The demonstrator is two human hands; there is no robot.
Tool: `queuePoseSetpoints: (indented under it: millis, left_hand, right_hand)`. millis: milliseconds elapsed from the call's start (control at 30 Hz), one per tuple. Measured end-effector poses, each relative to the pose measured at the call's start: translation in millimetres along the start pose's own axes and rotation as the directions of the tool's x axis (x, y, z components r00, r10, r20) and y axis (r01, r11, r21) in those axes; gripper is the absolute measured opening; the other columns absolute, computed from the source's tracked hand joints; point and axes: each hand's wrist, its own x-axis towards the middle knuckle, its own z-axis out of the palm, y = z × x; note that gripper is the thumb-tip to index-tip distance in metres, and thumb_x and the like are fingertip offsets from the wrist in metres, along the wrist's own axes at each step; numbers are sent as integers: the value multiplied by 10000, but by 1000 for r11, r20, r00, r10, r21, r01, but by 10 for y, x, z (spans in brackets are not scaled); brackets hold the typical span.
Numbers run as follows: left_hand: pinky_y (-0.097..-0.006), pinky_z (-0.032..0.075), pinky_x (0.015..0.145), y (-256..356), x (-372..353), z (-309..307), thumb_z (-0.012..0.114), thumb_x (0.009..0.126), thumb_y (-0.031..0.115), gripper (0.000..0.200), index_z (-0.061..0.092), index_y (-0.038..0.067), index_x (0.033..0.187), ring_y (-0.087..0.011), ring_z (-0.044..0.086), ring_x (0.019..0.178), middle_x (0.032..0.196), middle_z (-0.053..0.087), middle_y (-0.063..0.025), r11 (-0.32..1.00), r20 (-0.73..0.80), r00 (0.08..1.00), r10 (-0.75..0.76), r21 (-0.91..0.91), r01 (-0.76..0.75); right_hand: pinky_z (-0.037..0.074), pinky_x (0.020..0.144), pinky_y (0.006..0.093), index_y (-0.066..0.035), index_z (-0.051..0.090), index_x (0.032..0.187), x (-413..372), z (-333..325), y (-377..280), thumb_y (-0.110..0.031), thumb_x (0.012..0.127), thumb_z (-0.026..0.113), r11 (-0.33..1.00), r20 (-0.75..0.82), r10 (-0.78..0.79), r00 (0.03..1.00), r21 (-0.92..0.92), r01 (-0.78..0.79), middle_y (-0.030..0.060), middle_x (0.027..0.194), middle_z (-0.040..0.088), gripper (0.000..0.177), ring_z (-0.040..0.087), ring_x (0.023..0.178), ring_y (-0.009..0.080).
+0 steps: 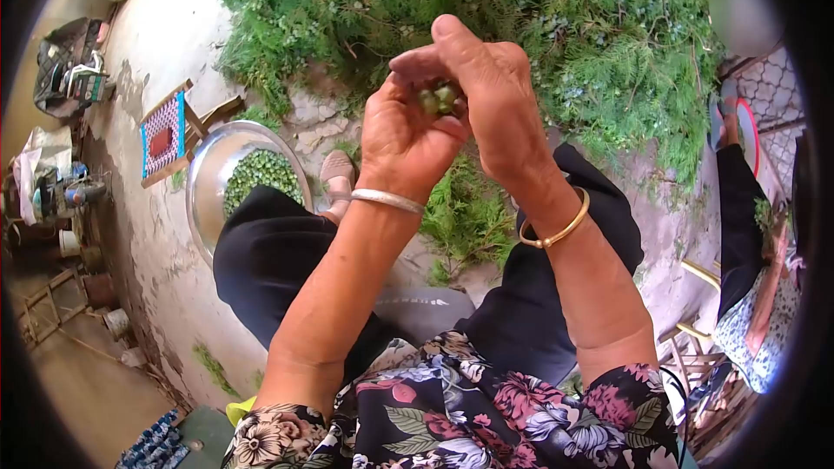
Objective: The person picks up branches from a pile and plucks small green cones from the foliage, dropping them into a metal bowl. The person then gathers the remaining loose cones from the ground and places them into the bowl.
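My left hand [407, 143], silver bracelet at its wrist, is raised and cupped around a small handful of green seed cones [440, 98]. My right hand [504, 91], wearing a gold bangle, curves against it from the other side, so the cones sit between the two palms. Parts of the fingers hide one another. Below and left of my hands, a wide metal bowl [201, 175] holds many more loose green cones [261, 175]. Beyond my hands spreads a large heap of leafy green conifer branches [556, 0], with small pale blue-green cones among the foliage.
A low woven stool [163, 139] stands left of the bowl. One loose sprig [469, 217] lies between my knees. At the right edge a person in dark sleeves [738, 217] sits near a red-rimmed container [749, 135]. A motorbike [65, 187] and buckets line the left wall.
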Motion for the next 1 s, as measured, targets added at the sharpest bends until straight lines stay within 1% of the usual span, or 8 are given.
queuePoseSetpoints:
  millis: [167,300,467,500,567,633,833,1000]
  left_hand:
    - [-267,474,561,57,-147,134,530,903,222,249,569,-23,879,-225,565,730,852,584,-188,983,-316,942,115,174,-62]
    - [-180,379,468,939,-667,89,620,847,111,183,538,-16,950,-112,453,653,919,557,-174,902,-17,996,88,425,-72]
    - [-272,517,610,2457,-1999,144,532,913,109,252,548,-99,1054,-225,574,770,929,602,-179,448,-130,671,730,833,-325]
    - [-308,529,639,2512,-2140,141,554,906,140,263,568,-81,1048,-236,595,811,927,611,-177,296,-138,533,835,929,-222]
    - [-343,502,762,2639,-2322,116,639,855,226,363,591,-57,1077,-240,610,918,971,639,-172,-109,-48,234,971,785,609]
    - [-333,465,832,2986,-2488,-226,656,838,220,445,555,-89,1142,-224,596,967,1050,633,-169,-677,501,460,733,475,562]
    - [-352,384,976,1248,-1110,65,675,806,206,496,525,104,1267,-241,482,1200,1280,529,-138,-840,155,896,416,443,313]
    - [-391,447,891,587,-45,-974,709,754,296,582,538,-45,1194,-329,583,1051,1141,580,-262,-793,-176,971,163,562,235]
  right_hand:
    - [458,855,305,40,589,1105,-5,-7,-1,-390,982,334,993,203,-98,974,80,84,164,1064,628,514,614,972,232]
    - [456,827,318,38,584,1114,110,-325,21,-349,925,486,978,17,-174,985,117,171,149,1005,645,442,635,959,254]
    - [446,677,270,19,591,912,40,-289,-220,-395,873,600,957,-208,169,963,270,-110,77,801,610,416,646,729,182]
    - [446,677,270,19,591,912,-13,-251,-282,-395,873,600,955,-210,177,961,275,-116,77,801,610,416,646,729,182]
    - [448,678,272,23,594,887,-97,-202,-401,-402,869,605,988,-227,127,966,115,-103,79,770,606,425,645,725,181]
    - [450,679,276,26,597,876,-124,-257,-369,-398,868,608,998,-201,24,979,57,-13,83,763,607,423,645,721,181]
    - [453,687,286,27,607,856,-87,-285,-343,-361,882,595,999,-245,7,969,-41,-18,94,751,609,388,640,703,186]
    - [509,844,397,82,596,943,-148,-883,-557,-255,842,647,985,-131,142,981,119,-127,258,969,641,356,670,870,281]
